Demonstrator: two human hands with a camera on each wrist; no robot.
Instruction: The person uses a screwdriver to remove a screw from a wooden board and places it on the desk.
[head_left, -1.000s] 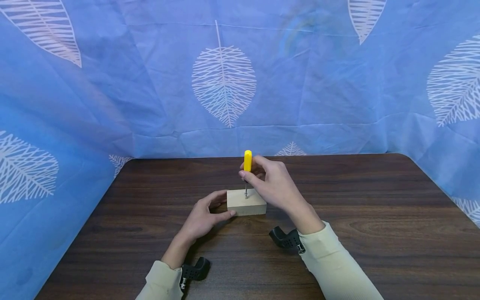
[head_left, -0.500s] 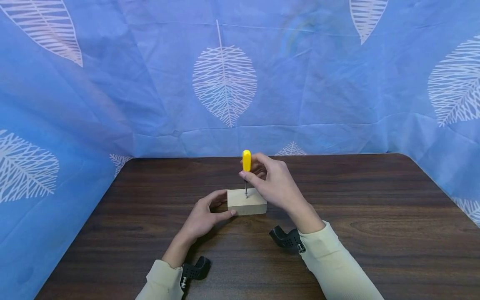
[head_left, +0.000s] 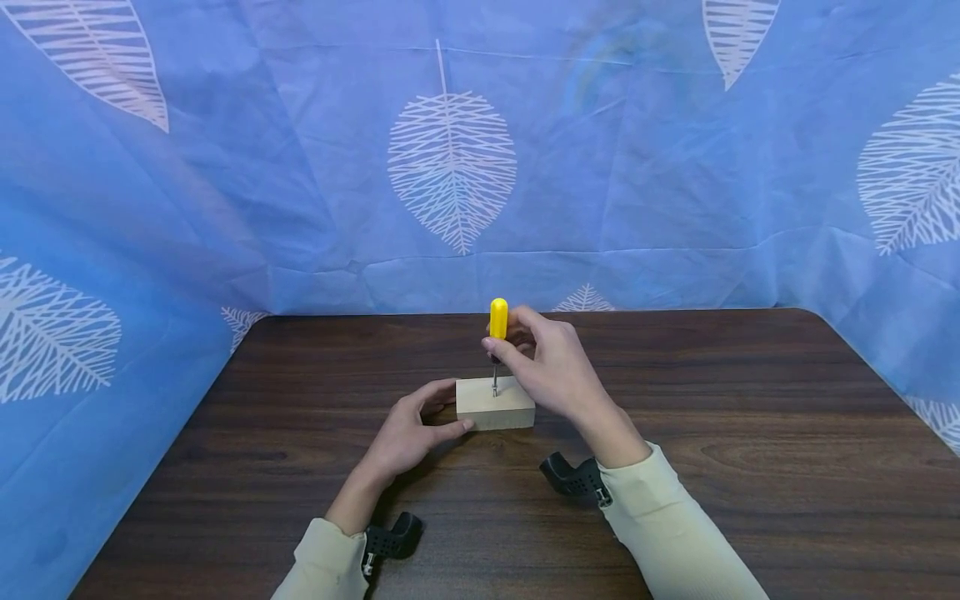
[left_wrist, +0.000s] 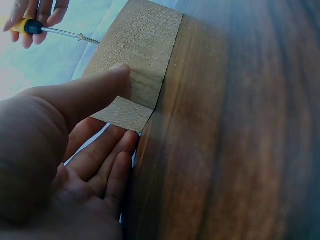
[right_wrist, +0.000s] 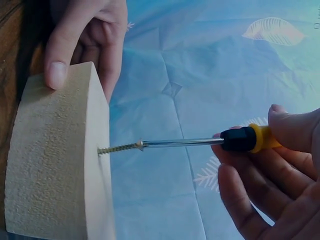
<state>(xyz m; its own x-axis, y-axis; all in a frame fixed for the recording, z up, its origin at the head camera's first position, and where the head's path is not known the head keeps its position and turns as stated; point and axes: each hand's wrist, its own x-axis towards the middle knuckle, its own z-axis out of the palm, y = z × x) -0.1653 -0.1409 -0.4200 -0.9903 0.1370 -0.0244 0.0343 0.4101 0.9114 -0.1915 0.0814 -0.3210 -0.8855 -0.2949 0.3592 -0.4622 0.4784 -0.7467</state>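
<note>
A pale wooden block (head_left: 495, 417) lies on the table, gripped at its left end by my left hand (head_left: 405, 433), thumb on the near face and fingers behind. Out of its top stands a screw (right_wrist: 119, 149), its threaded shank largely exposed. My right hand (head_left: 551, 362) pinches a screwdriver (head_left: 498, 319) with a yellow handle and black collar, held upright over the block. In the right wrist view the metal shaft (right_wrist: 182, 142) meets the screw head in line. The left wrist view shows my thumb (left_wrist: 95, 92) pressed against the block's grainy face.
The dark wood-grain table (head_left: 712, 417) extends around the block on all sides. Behind it hangs a blue cloth (head_left: 315, 167) printed with white leaves. Black wrist mounts (head_left: 393, 536) sit below each hand, close over the tabletop.
The screwdriver's handle tilts slightly left, then comes back right, with my right fingers shifting on it. Block and left hand keep their place.
</note>
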